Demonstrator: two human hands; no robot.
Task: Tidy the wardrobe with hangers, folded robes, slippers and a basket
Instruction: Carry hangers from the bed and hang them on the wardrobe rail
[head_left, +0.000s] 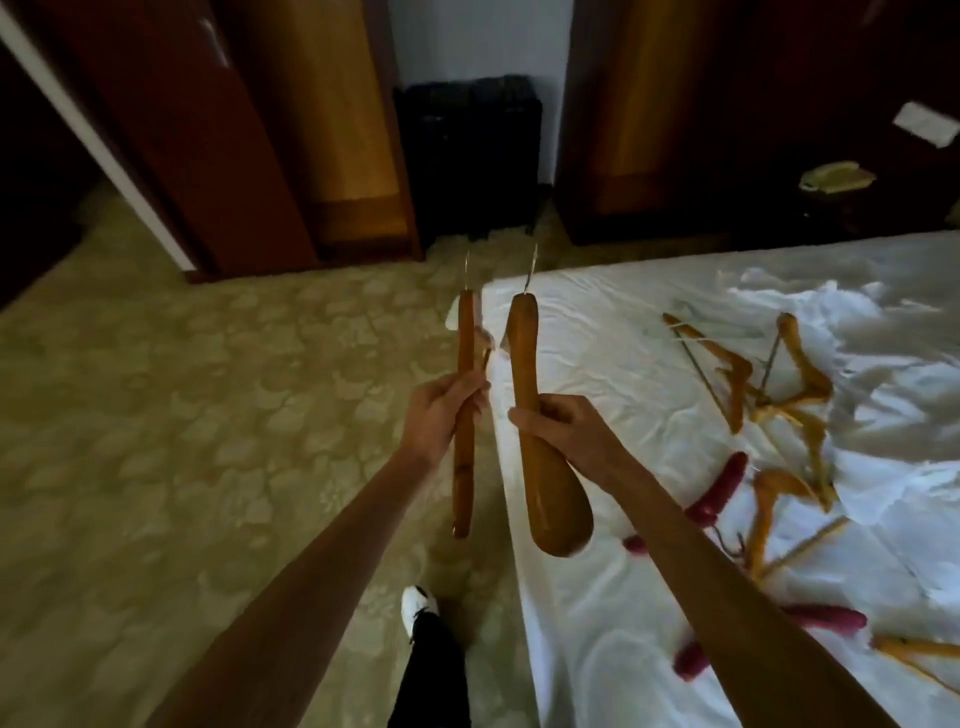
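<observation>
While standing on patterned carpet (156, 415) beside the bed (623, 364), holding two wooden hangers out in front, edge-on to the camera. At far left, an open wardrobe door (171, 130), dark red-brown. Left hand (441, 410) with fingers curled round the slim hanger (464, 415) at its middle, metal hook pointing away toward the wardrobe. Just beside it, right hand (558, 423) gripping the broad hanger (540, 436), fingers wrapped over its front, thumb toward the left; hook likewise pointing away. Hangers close together, not touching. Below, a white shoe (418, 608) and dark trouser leg on the carpet. Further right, on the white bed sheet, a loose tangle of more wooden hangers (779, 400) and several red padded hangers (719, 488), scattered, some overlapping. Beyond, rumpled white fabric (857, 322), blurred.
</observation>
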